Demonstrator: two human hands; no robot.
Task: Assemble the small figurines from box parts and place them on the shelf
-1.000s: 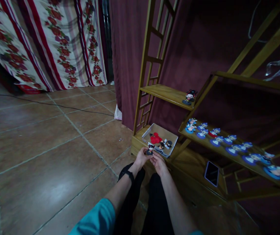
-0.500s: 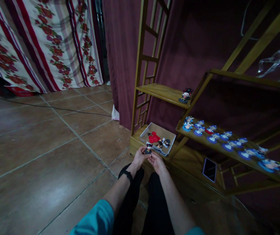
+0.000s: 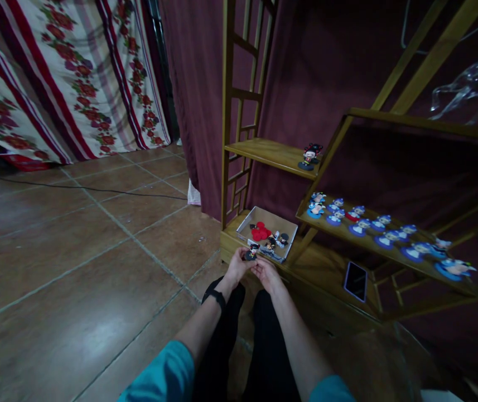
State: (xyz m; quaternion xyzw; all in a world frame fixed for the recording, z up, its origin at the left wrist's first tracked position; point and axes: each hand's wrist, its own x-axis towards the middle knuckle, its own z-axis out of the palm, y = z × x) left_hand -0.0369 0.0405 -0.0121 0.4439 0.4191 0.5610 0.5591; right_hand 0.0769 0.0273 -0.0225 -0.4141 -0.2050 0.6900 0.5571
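Person's left hand (image 3: 237,268) and right hand (image 3: 267,274): both grasping dark-based figurine (image 3: 251,253) | box (image 3: 283,223): one o'clock of it | phone (image 3: 355,281): past three o'clock

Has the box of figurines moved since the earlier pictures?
No: the box stays in place beside the shelf's left post; the camera view shifted.

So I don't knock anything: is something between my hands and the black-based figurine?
Nothing visible: the left hand holds the figurine, with the right hand close at its base. The open box lies beyond it.
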